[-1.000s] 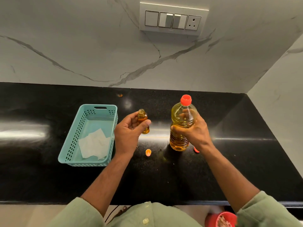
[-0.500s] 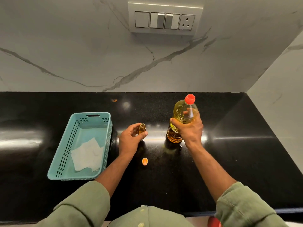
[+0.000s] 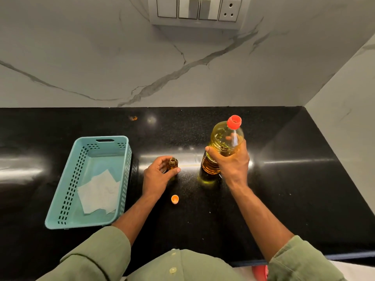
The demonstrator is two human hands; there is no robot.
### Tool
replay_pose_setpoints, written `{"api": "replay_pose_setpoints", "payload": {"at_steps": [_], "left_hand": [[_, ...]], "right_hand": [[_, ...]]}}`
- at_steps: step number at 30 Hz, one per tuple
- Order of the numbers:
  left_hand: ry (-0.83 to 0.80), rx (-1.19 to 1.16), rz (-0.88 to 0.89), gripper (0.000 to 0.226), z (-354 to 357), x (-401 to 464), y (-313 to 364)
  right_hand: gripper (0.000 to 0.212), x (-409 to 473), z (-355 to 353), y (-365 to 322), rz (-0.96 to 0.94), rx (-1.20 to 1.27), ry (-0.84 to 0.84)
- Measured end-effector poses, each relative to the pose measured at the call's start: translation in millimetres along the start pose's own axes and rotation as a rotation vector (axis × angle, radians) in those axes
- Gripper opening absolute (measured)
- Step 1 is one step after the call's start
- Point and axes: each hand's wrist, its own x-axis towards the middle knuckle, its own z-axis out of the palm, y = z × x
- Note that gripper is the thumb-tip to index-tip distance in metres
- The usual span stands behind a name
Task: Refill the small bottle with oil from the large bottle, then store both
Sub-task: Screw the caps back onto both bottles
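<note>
The left hand [image 3: 156, 177] grips the uncapped small bottle [image 3: 172, 163] on the counter [image 3: 294, 179], its cap [image 3: 175, 199] just below the thumb, while the right hand [image 3: 231, 161] clasps the still-capped large bottle [image 3: 222, 145]; unscrewing that probably comes next, before pouring.

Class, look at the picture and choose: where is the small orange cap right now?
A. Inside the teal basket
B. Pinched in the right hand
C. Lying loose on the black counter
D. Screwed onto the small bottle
C: the small orange cap lies by itself on the black counter, nearer the person than the open-mouthed small bottle held by the left hand.
</note>
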Motion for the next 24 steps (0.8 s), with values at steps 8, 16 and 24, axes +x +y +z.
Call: {"api": "replay_pose_setpoints", "payload": {"at_steps": [8, 16, 24], "left_hand": [[-0.005, 0.108, 0.04, 0.045, -4, -1, 1], [0.021, 0.139, 0.025, 0.057, -12, 2, -8], [0.127, 0.277, 0.091, 0.077, -31, -42, 0]], "right_hand": [[0.08, -4, 0, -1, 0.045, 0.003, -0.004], [0.102, -14, -19, 11, 0.114, 0.053, -0.13], [0.039, -43, -85, 57, 0.192, -0.284, 0.079]]}}
